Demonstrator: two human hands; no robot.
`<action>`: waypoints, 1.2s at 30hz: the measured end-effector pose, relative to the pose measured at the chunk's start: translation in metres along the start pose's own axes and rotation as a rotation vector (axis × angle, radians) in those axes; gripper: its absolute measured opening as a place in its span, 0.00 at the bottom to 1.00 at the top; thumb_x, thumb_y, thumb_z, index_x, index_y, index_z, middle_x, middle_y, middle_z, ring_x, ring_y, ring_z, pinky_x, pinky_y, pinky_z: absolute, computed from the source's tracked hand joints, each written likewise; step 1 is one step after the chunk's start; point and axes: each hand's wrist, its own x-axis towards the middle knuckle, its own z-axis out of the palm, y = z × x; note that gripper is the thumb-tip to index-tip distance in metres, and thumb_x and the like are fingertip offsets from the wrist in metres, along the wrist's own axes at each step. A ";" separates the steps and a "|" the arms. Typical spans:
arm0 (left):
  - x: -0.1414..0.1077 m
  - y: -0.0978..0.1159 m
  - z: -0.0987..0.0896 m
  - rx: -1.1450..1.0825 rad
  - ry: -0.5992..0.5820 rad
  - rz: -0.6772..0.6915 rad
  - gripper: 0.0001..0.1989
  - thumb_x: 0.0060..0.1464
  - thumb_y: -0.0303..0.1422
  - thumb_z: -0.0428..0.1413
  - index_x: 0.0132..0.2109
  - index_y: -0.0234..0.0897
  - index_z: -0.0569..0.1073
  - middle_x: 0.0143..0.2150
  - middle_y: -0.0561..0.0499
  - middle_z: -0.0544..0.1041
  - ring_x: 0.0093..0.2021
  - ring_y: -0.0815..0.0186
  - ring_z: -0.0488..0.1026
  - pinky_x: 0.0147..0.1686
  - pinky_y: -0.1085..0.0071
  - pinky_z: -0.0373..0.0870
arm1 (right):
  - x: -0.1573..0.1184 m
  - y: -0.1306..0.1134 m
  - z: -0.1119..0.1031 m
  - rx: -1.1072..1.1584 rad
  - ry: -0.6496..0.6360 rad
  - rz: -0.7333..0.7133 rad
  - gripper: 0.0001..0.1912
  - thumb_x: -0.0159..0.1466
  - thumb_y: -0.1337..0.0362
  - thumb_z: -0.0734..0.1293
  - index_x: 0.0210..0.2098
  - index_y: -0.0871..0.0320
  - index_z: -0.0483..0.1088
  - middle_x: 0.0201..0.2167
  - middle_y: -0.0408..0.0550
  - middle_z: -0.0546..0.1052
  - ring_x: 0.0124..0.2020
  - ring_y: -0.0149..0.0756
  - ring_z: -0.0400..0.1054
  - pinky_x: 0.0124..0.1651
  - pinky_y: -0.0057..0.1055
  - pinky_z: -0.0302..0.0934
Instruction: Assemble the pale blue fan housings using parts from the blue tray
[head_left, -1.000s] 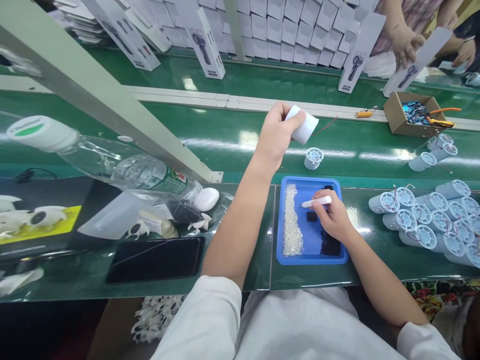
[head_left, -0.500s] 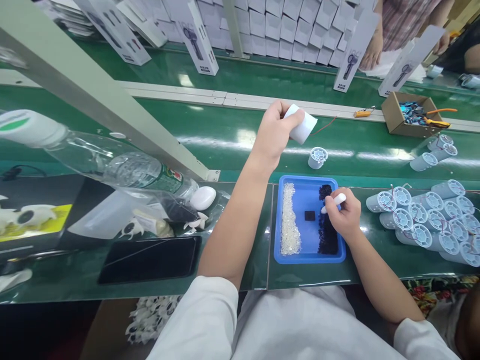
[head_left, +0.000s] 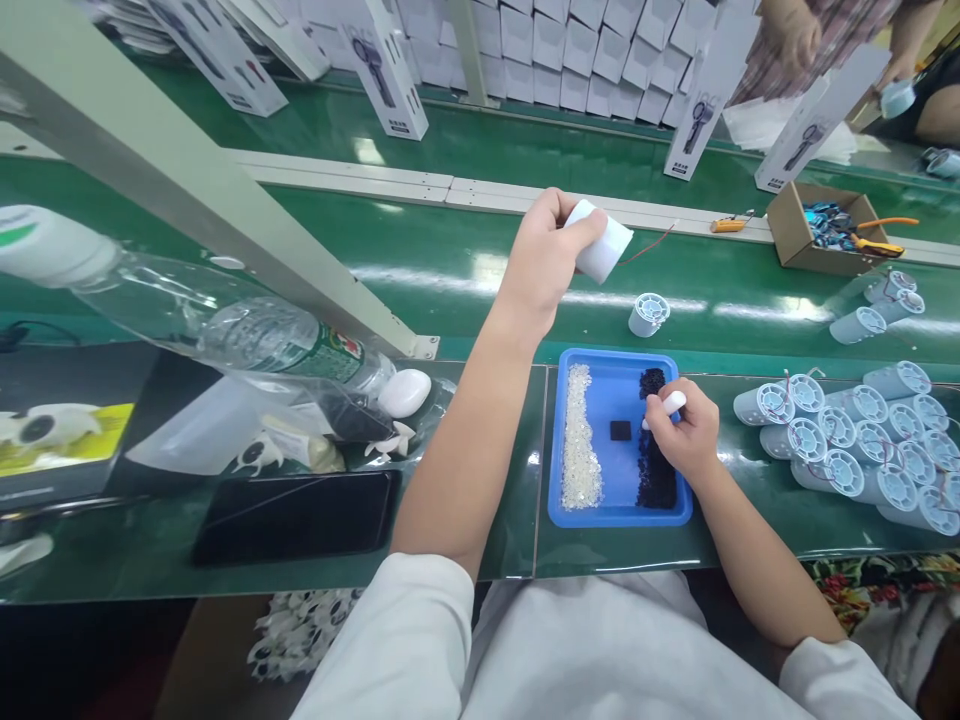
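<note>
My left hand (head_left: 551, 250) is wrapped round a pale blue cylinder (head_left: 604, 250), holding it tilted above the green bench; a thin red wire trails from it. My right hand (head_left: 686, 430) grips a white pen-like tool (head_left: 674, 402), its tip down at the black pieces. Those black pieces (head_left: 656, 478) lie along the right side of a blue tray (head_left: 553, 500). Clear pieces (head_left: 580, 450) form a strip on the tray's left, and a small black square (head_left: 620, 430) lies between. Another light blue cylinder (head_left: 649, 314) stands just behind the tray.
Many blue cylinders (head_left: 840, 470) stand to the right. Behind them is a cardboard box (head_left: 814, 260) with small parts and orange-handled pliers. A slanting metal post (head_left: 225, 200), a large bottle (head_left: 255, 325) and a black phone (head_left: 296, 515) are at left. Another person's hand (head_left: 799, 40) shows at the back.
The lone cylinder behind the tray has shifted slightly right. My hands have barely moved and still hold the same things. The other person's hand at the back has risen from the white sheets.
</note>
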 end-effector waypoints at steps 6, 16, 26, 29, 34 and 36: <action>0.001 -0.002 0.003 0.003 0.010 0.022 0.08 0.59 0.26 0.56 0.33 0.36 0.65 0.33 0.53 0.67 0.48 0.58 0.75 0.40 0.67 0.74 | 0.001 0.003 0.002 0.019 -0.068 -0.049 0.10 0.64 0.67 0.64 0.27 0.54 0.60 0.22 0.39 0.66 0.21 0.28 0.59 0.26 0.26 0.56; -0.001 -0.008 0.007 -0.034 -0.041 -0.027 0.10 0.56 0.26 0.56 0.30 0.37 0.62 0.31 0.53 0.66 0.38 0.65 0.73 0.35 0.72 0.73 | -0.002 -0.003 0.000 0.197 -0.187 -0.031 0.08 0.64 0.67 0.66 0.29 0.55 0.63 0.23 0.39 0.69 0.22 0.29 0.63 0.26 0.27 0.59; -0.004 -0.026 0.028 -0.072 -0.165 -0.359 0.13 0.58 0.25 0.55 0.26 0.37 0.62 0.28 0.53 0.68 0.29 0.69 0.67 0.28 0.75 0.68 | -0.004 0.003 0.003 0.459 0.286 0.218 0.10 0.67 0.54 0.66 0.41 0.52 0.65 0.40 0.47 0.73 0.34 0.37 0.76 0.39 0.39 0.74; -0.009 -0.026 0.032 -0.036 -0.208 -0.364 0.11 0.58 0.26 0.55 0.27 0.36 0.65 0.28 0.53 0.68 0.28 0.69 0.67 0.29 0.74 0.67 | -0.004 0.002 0.003 0.451 0.286 0.294 0.13 0.67 0.51 0.66 0.43 0.53 0.66 0.43 0.51 0.74 0.39 0.40 0.77 0.44 0.41 0.75; -0.014 -0.029 0.036 0.082 -0.281 -0.292 0.07 0.60 0.28 0.55 0.32 0.34 0.70 0.31 0.52 0.70 0.29 0.69 0.67 0.32 0.72 0.66 | -0.005 0.004 0.004 0.531 0.266 0.315 0.14 0.68 0.51 0.65 0.47 0.53 0.68 0.44 0.51 0.77 0.43 0.41 0.77 0.47 0.40 0.74; -0.015 -0.031 0.037 0.108 -0.304 -0.259 0.06 0.60 0.28 0.55 0.33 0.34 0.71 0.32 0.52 0.71 0.30 0.69 0.67 0.33 0.72 0.65 | -0.005 0.004 0.003 0.532 0.253 0.321 0.15 0.68 0.51 0.64 0.48 0.54 0.68 0.43 0.51 0.78 0.44 0.41 0.77 0.47 0.40 0.74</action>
